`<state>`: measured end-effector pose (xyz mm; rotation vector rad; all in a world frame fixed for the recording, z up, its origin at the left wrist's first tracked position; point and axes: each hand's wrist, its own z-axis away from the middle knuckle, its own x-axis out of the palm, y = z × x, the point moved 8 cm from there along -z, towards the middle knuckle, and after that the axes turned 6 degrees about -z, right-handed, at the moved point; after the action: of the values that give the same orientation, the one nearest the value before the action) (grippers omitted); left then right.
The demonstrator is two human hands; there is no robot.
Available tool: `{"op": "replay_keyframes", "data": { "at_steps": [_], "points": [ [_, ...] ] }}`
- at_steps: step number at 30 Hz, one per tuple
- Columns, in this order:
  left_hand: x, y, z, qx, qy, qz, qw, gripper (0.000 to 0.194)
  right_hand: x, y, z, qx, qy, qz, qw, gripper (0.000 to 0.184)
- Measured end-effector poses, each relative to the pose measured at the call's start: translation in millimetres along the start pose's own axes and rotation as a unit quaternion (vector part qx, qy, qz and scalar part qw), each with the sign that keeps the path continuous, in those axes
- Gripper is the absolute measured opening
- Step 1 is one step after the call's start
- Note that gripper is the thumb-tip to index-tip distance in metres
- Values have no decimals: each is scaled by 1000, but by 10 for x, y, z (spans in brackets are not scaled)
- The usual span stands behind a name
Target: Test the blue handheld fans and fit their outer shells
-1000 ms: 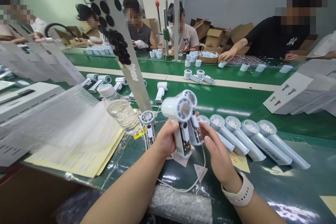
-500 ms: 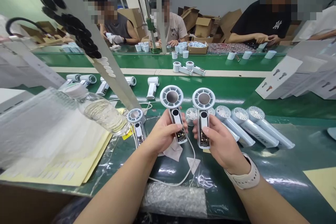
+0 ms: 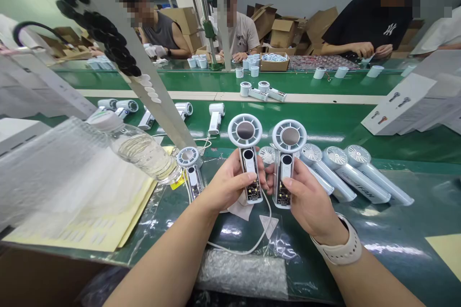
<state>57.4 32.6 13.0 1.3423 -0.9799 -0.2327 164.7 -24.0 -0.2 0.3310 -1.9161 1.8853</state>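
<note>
Wrapped round the handle of one handheld fan (image 3: 248,153) is my left hand (image 3: 232,180), its thumb on the fan's front. My right hand (image 3: 311,196) grips a second handheld fan (image 3: 287,158) in the same way. Both fans stand nearly upright side by side, their round pale-blue heads up and circuit boards showing in the open handles. Behind my right hand several finished-looking fans (image 3: 360,180) lie in a row on the bench. Another open-handled fan (image 3: 193,172) lies left of my left hand, by a white cable (image 3: 248,252).
A clear plastic bottle (image 3: 140,148) lies on yellow sheets (image 3: 133,213) at left, beside a slanted metal post (image 3: 158,100). More fans (image 3: 216,117) rest on the green conveyor (image 3: 317,122). White boxes (image 3: 399,100) stand at right. Several co-workers sit across the line.
Both fans appear slightly larger and further right in view, still in my hands. The whole scene has shifted a little rightward.
</note>
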Motion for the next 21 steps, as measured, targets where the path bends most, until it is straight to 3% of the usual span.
{"op": "replay_keyframes", "data": {
  "at_steps": [10,17,21],
  "points": [
    [-10,10,-1,7,3,1,1000,45,-5,23,13,-4,3,-35,999,33],
    [-192,-6,-36,1,108,-30,994,32,-74,116,12,20,31,-37,999,23],
    [-122,30,-36,12,60,-29,998,39,-21,105,25,22,6,-39,999,26]
  ]
}}
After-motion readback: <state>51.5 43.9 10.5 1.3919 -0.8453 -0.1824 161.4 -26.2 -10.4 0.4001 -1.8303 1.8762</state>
